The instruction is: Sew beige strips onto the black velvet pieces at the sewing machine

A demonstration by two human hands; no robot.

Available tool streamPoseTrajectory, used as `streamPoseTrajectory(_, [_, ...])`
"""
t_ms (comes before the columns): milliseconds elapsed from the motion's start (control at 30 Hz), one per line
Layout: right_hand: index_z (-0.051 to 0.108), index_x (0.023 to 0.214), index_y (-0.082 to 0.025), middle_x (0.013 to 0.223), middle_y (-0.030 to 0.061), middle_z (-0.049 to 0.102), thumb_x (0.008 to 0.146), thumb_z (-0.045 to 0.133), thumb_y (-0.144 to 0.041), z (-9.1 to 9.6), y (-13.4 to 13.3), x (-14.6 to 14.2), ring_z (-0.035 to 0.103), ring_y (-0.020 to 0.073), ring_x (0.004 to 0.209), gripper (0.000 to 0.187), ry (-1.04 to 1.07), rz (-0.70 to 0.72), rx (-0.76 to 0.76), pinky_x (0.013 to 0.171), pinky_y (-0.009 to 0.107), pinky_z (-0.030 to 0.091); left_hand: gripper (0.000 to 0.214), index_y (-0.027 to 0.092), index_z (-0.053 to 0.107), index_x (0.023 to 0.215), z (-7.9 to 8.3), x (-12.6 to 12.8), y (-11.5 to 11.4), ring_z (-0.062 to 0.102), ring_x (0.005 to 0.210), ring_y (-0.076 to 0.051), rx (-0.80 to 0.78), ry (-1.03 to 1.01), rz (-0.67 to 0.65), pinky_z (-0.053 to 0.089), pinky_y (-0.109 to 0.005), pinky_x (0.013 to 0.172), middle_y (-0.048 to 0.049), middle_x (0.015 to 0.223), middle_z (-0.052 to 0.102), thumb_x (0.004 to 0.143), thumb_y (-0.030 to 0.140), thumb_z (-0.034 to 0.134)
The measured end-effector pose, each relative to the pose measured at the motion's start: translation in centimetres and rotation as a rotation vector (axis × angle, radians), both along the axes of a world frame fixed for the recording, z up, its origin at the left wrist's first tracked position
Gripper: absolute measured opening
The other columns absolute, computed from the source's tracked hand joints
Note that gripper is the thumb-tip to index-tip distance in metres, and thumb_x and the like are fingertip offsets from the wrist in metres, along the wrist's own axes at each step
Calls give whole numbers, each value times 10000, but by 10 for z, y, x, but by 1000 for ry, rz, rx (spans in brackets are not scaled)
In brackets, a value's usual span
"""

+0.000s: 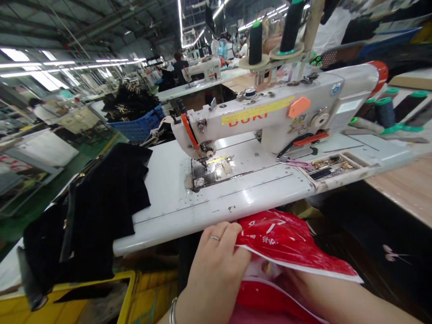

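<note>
My left hand, with a ring and a bracelet, pinches the rim of a red plastic bag with white print, just below the table edge. The bag's mouth gapes toward me, its white-lined edges apart. My right hand reaches inside from the right; its fingers are mostly hidden there, so what they touch cannot be made out. Directly beyond the bag stands a sewing machine on its white table, with bare plate showing under the needle.
Black fabric pieces drape over the table's left end, above a yellow crate. Pink-handled snips lie by a small parts tray. Thread cones stand behind the machine. A blue basket holds dark goods farther back.
</note>
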State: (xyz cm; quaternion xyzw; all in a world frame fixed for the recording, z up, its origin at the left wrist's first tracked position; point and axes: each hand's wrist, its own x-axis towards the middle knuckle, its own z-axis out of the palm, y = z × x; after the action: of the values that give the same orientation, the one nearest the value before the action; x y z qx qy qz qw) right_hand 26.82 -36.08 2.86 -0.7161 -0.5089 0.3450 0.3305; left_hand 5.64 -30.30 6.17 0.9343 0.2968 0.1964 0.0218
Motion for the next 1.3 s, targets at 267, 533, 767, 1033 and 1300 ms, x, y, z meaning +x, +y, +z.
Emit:
streamPoseTrajectory(267, [658,1168,-254,1129,93,666,727,745,-460,-5,-16,0,636,302,985,494,1031,-233,-139,895,449,509,360,236,630,1080,30,-10,3,508,1104,-179,-517,-145,-47,455,-399,990,-36,1213,543,846,33,446])
streamPoseTrajectory(533, [614,1225,-224,1108,85,674,779,730,-345,-2,-9,-18,633,256,1007,477,1211,-319,-63,878,394,512,668,282,586,1194,15,2,-1,474,1171,-218,-661,-199,82,424,-403,1060,-10,1290,502,589,371,857])
streamPoseTrajectory(767, [585,1276,-183,1041,121,690,834,614,-457,-30,-8,-5,647,307,980,521,942,-215,19,828,445,537,597,286,534,1193,4,2,2,482,1155,-168,-787,-266,54,428,-319,1055,11,1289,473,658,218,789])
streamPoseTrajectory(1033, [577,1258,-218,1281,68,592,838,533,-245,-10,-23,3,592,218,1135,423,-598,282,570,941,348,527,481,203,518,1109,-18,6,-6,449,1091,-208,-708,-200,115,434,-405,1038,-61,1182,464,661,28,494])
streamPoseTrajectory(1300, [663,1070,-243,1184,1,643,905,426,-147,26,-18,1,599,153,1089,304,-940,548,839,917,253,524,419,182,493,1079,-28,15,-11,430,1089,-223,-586,-101,-8,444,-447,1036,-62,1105,489,696,19,441])
